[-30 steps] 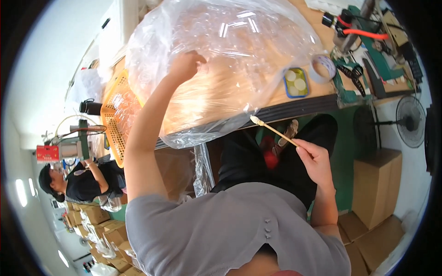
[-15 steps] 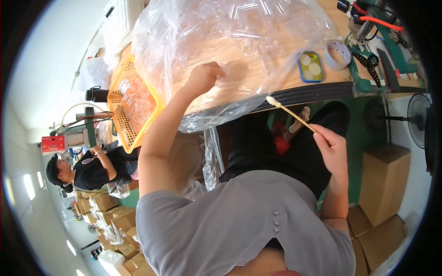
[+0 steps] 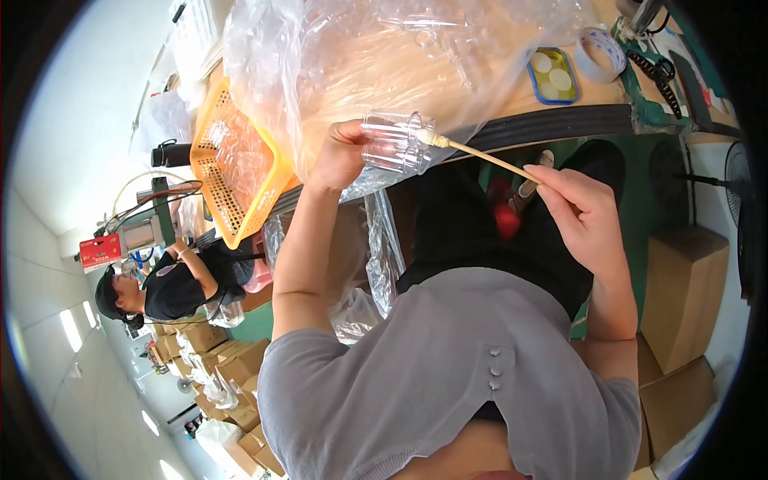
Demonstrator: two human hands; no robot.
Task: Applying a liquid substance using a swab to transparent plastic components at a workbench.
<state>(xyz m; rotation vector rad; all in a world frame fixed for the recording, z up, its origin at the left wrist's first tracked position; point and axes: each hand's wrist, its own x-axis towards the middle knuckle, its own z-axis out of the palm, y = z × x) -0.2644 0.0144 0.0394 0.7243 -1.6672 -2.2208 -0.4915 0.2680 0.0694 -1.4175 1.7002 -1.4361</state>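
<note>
My left hand grips a clear plastic container with rounded tube-like walls, holding it over the table's front edge. In my right hand is a thin wooden stick with a pale wrapped tip, pinched between thumb and fingers near its lower end. That tip meets the right-hand end of the container; whether it sits inside or only against the rim I cannot tell. Behind them, more clear plastic pieces lie in a large clear plastic bag on the table.
Left of the bag is a yellow basket of clear pieces. A blue-rimmed tin with pale discs, a tape roll and black scissors lie at right. A person works at far left; cardboard boxes stand at lower right.
My left hand has come away from the bag with a clear container and moved toward me. My right hand has brought the stick's tip up to the container's end.
</note>
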